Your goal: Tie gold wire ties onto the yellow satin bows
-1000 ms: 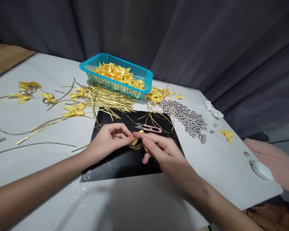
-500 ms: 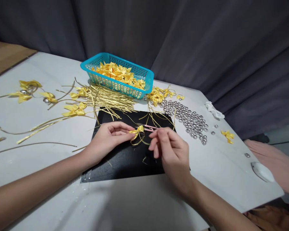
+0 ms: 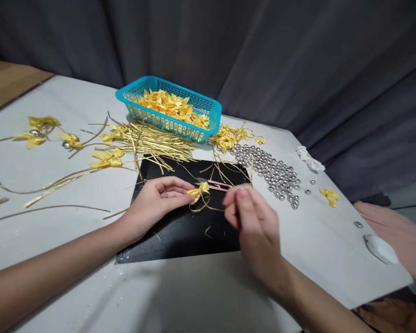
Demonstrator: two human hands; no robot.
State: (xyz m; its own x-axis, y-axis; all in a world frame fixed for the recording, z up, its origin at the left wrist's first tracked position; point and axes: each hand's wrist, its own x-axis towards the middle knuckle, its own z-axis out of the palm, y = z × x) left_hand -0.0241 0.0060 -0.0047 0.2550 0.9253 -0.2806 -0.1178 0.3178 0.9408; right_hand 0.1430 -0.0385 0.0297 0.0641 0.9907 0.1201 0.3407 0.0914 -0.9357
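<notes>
Between thumb and fingers, my left hand (image 3: 161,203) pinches a yellow ribbon bow (image 3: 200,190) above the black mat (image 3: 190,231). A thin gold cord (image 3: 211,207) loops below the bow and runs right to my right hand (image 3: 253,217), whose closed fingers hold its end. Pink-handled snips (image 3: 219,186) lie on the mat behind the bow, partly hidden by my right hand. Small gold scraps lie on the mat beneath my hands.
A blue basket (image 3: 215,121) of yellow bows stands at the back, with gold cords (image 3: 159,142) before it. Silver beads (image 3: 277,173) are heaped to the right. Bows with cords (image 3: 107,158) lie left. A white object (image 3: 380,249) sits near the right edge.
My right hand has moved slightly right, drawing the cord out straighter. My left hand still holds the bow, which has shifted a little to the right.
</notes>
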